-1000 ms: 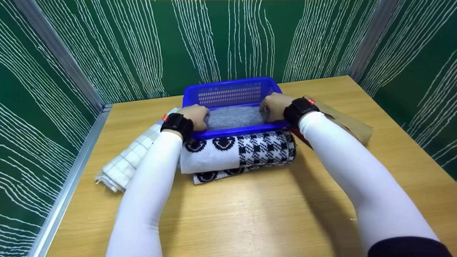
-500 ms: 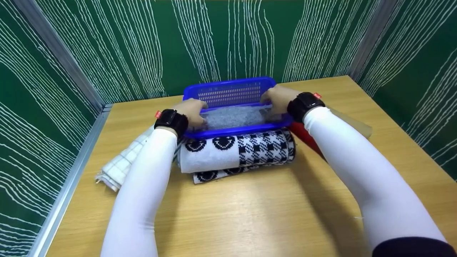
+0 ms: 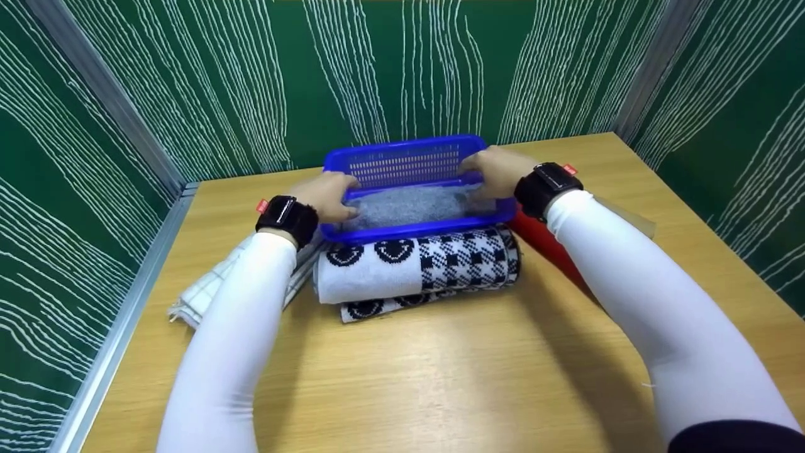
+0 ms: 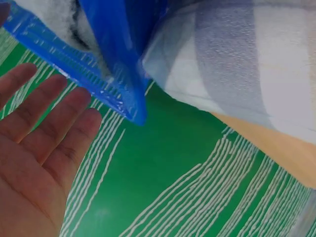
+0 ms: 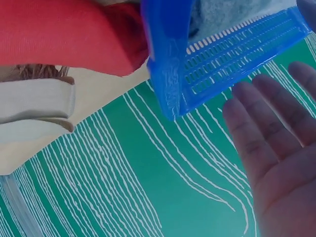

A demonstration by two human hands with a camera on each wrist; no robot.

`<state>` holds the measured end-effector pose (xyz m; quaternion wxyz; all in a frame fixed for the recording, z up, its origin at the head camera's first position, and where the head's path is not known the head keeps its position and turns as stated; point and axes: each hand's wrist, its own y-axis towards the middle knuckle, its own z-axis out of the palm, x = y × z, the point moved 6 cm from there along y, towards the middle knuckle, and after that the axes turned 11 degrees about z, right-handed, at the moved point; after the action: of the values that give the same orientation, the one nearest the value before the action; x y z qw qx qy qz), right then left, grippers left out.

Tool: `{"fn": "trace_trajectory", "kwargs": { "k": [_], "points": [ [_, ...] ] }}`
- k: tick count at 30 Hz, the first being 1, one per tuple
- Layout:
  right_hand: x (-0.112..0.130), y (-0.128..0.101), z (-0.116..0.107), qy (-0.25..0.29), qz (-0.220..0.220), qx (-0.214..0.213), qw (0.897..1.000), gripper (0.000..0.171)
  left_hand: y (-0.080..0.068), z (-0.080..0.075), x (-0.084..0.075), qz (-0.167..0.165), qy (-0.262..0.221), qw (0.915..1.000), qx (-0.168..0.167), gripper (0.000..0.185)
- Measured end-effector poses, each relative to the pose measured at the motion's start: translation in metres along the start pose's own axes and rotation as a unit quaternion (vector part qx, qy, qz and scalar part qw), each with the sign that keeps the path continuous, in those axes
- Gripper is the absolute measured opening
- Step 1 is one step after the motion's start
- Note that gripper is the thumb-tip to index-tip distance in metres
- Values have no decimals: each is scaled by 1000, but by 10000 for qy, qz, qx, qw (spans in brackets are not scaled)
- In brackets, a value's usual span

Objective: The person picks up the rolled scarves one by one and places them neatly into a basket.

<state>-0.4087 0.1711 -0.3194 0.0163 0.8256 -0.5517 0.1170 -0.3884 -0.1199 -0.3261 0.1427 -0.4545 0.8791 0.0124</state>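
Both hands, left hand and right hand, hover with straight, loosely spread fingers over a grey towel in a blue basket; the patterned towel likely needs gripping next.

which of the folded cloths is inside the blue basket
The grey cloth, lying in the blue basket between both hands; the others lie outside on the table.

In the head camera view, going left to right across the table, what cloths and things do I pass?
White checked cloth → left hand → blue basket holding the grey towel → right hand → red cloth → beige cloth.
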Motion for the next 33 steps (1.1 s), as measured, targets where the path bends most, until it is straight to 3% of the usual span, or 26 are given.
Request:
{"fn": "trace_trajectory", "kwargs": {
  "k": [9,17,33],
  "points": [
    [3,-4,5,286,48,78,9995,64,-7,1,-4,134,-86,9997,-172,69],
    [3,-10,6,373,-107,-134,9992,65,-11,7,-6,211,-49,9992,-349,69],
    [5,-26,8,413,-264,-751,9960,70,-23,9,-20,309,601,9953,-694,69]
  ]
}}
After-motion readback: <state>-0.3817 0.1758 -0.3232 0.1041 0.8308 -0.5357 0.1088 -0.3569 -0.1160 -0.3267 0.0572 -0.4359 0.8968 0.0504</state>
